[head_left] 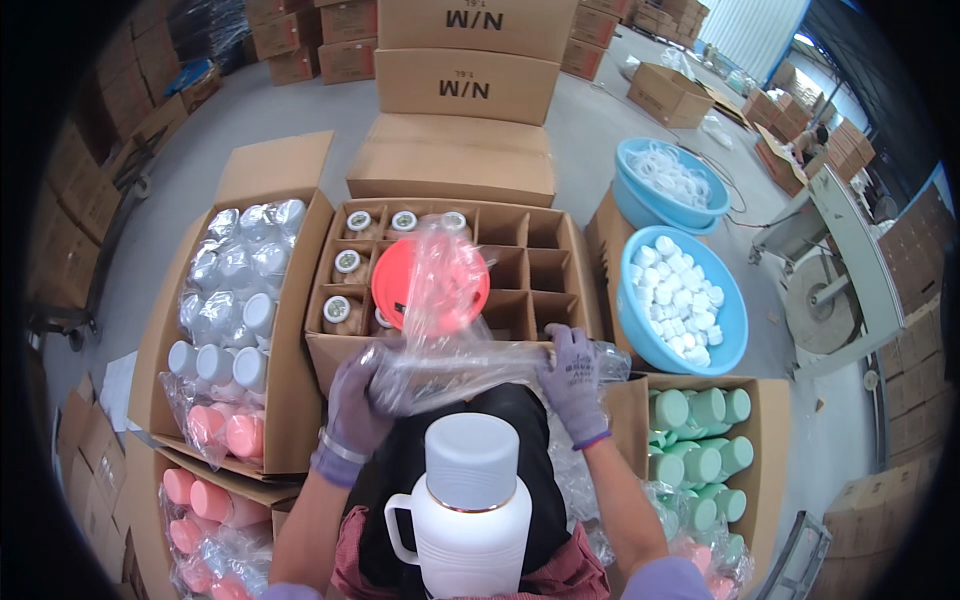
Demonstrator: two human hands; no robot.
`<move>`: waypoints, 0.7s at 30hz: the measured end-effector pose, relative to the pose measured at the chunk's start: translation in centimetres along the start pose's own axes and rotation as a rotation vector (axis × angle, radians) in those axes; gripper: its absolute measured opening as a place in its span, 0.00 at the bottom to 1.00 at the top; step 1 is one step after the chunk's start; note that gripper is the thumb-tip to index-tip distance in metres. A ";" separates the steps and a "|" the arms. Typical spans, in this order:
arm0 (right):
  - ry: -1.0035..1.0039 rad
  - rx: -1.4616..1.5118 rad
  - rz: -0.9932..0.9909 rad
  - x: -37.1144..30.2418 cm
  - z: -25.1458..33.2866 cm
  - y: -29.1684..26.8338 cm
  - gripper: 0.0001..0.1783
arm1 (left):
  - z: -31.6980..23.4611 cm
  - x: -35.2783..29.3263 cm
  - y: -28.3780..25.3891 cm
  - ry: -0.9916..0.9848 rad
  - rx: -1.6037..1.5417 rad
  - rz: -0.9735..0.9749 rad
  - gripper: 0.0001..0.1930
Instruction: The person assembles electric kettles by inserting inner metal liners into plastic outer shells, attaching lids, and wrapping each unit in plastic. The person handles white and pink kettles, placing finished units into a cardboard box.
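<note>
Both my hands wear purple-grey gloves. My left hand (362,398) is closed on one end of a crumpled clear plastic bag (455,372), stretched sideways in front of the divided carton. My right hand (575,385) is closed at the bag's other end; a clear, shiny rounded part sticks out beside it, and I cannot make out what it is. Below the bag, a white jug (470,545) with a side handle and a grey-blue cap stands upright at my lap, touched by neither hand. A round red dish or lid (390,283) lies on the carton, partly covered by clear film.
The divided carton (585,240) holds several white-capped bottles. Cartons of white and pink bottles (215,365) stand left, green bottles (705,408) right. Blue basins hold white caps (680,300) and clear plastic pieces (665,178). Stacked cartons (460,85) stand ahead.
</note>
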State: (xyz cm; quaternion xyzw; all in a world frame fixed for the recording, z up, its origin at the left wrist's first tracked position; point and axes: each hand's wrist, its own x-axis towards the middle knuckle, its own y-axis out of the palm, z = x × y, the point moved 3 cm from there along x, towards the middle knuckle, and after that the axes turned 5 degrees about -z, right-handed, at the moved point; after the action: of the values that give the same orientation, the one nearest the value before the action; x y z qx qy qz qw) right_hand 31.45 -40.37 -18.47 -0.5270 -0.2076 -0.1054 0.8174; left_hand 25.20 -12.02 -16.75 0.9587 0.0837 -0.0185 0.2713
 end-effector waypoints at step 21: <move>-0.559 0.365 0.477 -29.4 4.3 -11.9 0.05 | -5.2 -15.1 -2.5 -0.195 0.515 0.126 0.30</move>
State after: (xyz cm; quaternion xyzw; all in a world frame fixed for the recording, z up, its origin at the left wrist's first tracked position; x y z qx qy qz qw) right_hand -0.38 -42.90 -20.40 -0.4149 -0.3087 0.2730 0.8112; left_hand 9.80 -9.47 -12.41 0.9930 -0.0099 -0.1143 0.0263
